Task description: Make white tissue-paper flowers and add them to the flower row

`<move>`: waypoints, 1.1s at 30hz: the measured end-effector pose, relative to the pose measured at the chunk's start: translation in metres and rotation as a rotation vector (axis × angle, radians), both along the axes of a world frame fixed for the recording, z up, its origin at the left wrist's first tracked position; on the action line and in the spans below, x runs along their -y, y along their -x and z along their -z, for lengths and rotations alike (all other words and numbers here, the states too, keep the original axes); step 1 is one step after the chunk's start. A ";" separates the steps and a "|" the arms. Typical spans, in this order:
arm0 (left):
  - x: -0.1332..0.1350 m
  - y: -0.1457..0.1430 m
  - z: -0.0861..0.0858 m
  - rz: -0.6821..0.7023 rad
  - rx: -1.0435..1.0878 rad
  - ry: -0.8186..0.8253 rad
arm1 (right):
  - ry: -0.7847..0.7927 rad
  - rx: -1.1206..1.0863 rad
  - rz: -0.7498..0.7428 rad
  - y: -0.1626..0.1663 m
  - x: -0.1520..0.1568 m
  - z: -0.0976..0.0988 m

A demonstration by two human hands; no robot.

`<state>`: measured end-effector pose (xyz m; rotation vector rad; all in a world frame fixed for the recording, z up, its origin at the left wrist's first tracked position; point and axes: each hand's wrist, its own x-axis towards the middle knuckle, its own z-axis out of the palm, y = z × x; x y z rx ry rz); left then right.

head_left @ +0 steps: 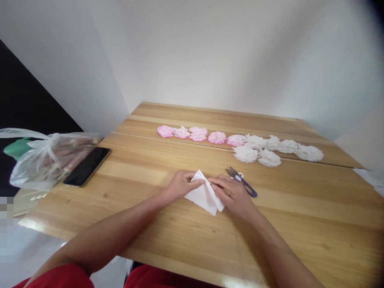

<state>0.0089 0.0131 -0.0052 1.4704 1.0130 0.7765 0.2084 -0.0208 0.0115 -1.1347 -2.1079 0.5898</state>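
Together, our left hand (pixel 182 186) and right hand (pixel 234 194) pinch a folded white sheet (pixel 201 197) over the wooden table (pixel 135 228); our left thumb presses near its top, while our right fingers close on its edge; just beyond our right hand lie snips (pixel 250 189); farther back we see pink-tinged flowers (pixel 198 134) and white flowers (pixel 246 153); at our left, a black phone (pixel 87 166) lies beside a clear plastic bag (pixel 55 160).
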 end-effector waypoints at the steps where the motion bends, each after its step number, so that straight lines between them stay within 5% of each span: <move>1: 0.000 0.000 0.000 -0.003 0.001 -0.007 | 0.001 0.000 -0.002 0.000 0.000 -0.001; 33: -0.002 0.006 -0.010 -0.006 0.069 -0.110 | -0.020 0.003 0.116 0.000 0.001 -0.002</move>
